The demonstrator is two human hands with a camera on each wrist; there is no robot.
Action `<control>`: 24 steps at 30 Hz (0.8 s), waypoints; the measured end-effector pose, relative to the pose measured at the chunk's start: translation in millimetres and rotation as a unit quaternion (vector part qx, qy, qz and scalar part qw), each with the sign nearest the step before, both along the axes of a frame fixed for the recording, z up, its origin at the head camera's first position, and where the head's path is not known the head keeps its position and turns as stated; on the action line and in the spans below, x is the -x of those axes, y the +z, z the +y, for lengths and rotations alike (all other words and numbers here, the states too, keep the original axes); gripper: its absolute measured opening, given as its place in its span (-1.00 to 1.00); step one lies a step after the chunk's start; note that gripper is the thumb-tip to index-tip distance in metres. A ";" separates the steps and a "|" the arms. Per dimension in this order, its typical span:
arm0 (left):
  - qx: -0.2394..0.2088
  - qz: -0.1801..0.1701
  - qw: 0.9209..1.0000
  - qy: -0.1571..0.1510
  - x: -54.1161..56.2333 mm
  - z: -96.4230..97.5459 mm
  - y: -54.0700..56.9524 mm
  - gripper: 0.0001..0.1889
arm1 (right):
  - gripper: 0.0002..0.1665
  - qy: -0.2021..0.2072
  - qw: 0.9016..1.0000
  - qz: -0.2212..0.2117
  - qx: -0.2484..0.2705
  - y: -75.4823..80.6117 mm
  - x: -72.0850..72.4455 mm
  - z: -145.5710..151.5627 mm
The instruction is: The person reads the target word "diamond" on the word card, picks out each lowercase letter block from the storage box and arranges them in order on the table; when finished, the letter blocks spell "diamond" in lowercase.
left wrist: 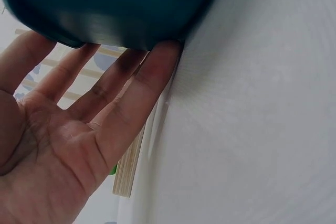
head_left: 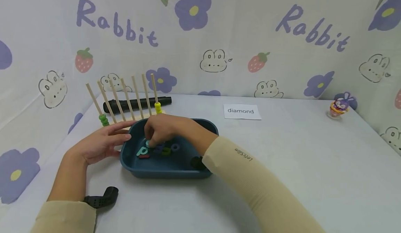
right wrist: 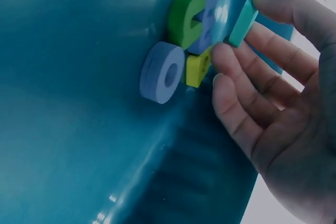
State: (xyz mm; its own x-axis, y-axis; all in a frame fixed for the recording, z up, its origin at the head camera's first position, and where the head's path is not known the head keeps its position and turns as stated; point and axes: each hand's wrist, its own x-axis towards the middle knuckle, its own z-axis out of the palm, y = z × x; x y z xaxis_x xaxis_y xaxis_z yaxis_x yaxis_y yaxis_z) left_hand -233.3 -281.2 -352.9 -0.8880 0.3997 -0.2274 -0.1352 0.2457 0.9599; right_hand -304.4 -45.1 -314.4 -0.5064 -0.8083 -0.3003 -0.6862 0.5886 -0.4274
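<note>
A dark blue tray (head_left: 169, 173) stands on the table with several small coloured letters in it. My right hand (head_left: 164, 126) reaches into its left part. In the right wrist view, the thumb and fingers pinch a teal letter (right wrist: 243, 22), seen edge-on, so its shape cannot be told. Beside that hand lie a blue ring-shaped letter (right wrist: 163, 72), a green letter (right wrist: 184, 19) and a yellow letter (right wrist: 198, 68). My left hand (head_left: 98, 144) rests its extended fingers against the tray's left end; the left wrist view shows them touching the outer wall.
Behind the tray stands a wooden rack of upright rods (head_left: 138, 97) with green beads (head_left: 104, 119) and yellow beads (head_left: 158, 107). A black tube-like object (head_left: 138, 104) lies behind it. A card reading "diamond" (head_left: 242, 111) lies right of centre, and a small rabbit figure (head_left: 339, 106) far right.
</note>
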 end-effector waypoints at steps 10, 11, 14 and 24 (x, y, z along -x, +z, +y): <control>-0.006 0.001 1.000 -0.002 -0.8 -1.4 -4.6 -0.29 | -0.83 -0.023 0.997 -0.070 0.040 1.9 0.8 13.4; -0.006 0.001 1.000 -0.004 -0.6 -1.0 -4.8 -0.29 | -0.83 -0.027 0.996 -0.075 0.045 2.0 1.5 15.4; -0.004 0.000 1.000 -0.006 0.1 0.1 -5.6 -0.29 | -0.85 -0.037 0.992 -0.099 0.064 2.0 3.1 20.6; -0.006 0.005 1.000 0.007 -0.2 0.2 -5.0 -0.31 | -0.86 -0.033 0.980 -0.179 0.074 3.6 6.8 26.5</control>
State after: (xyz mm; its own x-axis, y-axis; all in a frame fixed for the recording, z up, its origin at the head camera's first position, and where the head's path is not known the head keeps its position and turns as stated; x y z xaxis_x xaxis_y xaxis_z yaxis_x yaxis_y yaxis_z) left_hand -233.0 -281.0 -357.9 -0.8958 0.3900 -0.2133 -0.1281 0.2331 0.9640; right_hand -311.2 -18.6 -310.8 -0.4426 -0.8256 -0.3500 -0.4383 0.5397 -0.7188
